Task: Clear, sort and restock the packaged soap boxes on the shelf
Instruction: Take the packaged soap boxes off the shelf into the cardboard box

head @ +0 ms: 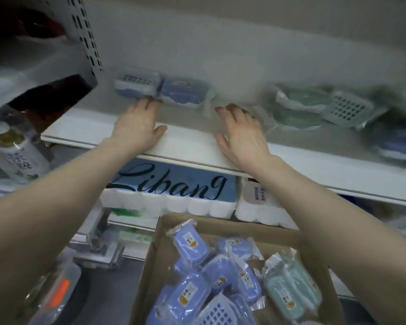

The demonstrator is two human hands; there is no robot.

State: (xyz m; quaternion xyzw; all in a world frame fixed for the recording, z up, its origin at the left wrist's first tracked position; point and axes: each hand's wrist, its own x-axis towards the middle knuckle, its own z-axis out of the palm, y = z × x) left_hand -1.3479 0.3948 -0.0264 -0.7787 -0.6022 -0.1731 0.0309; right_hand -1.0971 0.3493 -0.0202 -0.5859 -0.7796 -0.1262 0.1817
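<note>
My left hand [138, 127] and right hand [242, 134] lie flat on the white shelf [190, 146], fingers [230, 111] straight, gripping nothing, the left touching wrapped blue plastic soap boxes [184, 91], probably to square them.

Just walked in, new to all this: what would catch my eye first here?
Two open hands rest on the white shelf: the left hand before blue soap boxes, the right hand beside green soap boxes. Below, a cardboard box holds a heap of mostly blue packs.

White shelf board [188, 145], pale bk panel [220, 43], perf. upright [87, 31] at L, dim light
</note>
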